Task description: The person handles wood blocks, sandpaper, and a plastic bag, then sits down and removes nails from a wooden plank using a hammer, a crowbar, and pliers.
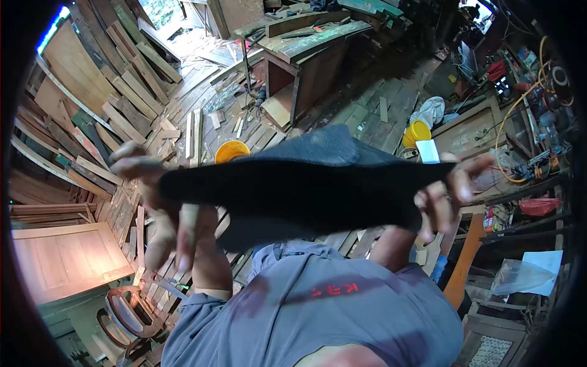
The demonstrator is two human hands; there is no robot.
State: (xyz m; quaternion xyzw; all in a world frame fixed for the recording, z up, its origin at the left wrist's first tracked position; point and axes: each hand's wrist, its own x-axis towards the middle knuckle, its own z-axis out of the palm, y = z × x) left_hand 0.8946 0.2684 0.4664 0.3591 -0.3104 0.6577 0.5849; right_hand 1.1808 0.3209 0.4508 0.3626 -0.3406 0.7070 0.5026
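A piece of dark cloth [293, 192] is stretched sideways in front of my chest, close to the camera. Its near face looks almost black, while a bluish-grey woven part shows along the top edge. My left hand [162, 208] grips the left end, with some fingers spread beyond it. At the other end, my right hand [443, 199] has its fingers curled around the edge. The cloth hides part of both hands, and its exact kind cannot be made out. Below it is my grey shirt [342, 312] with red lettering.
A wooden workbench [324, 46] stands ahead on a plank floor strewn with offcuts. Boards [85, 67] lean at the left above a panelled door [70, 260]. A yellow bucket [232, 150] lies beyond the cloth. Cluttered shelves and a yellow hose [520, 101] are at the right.
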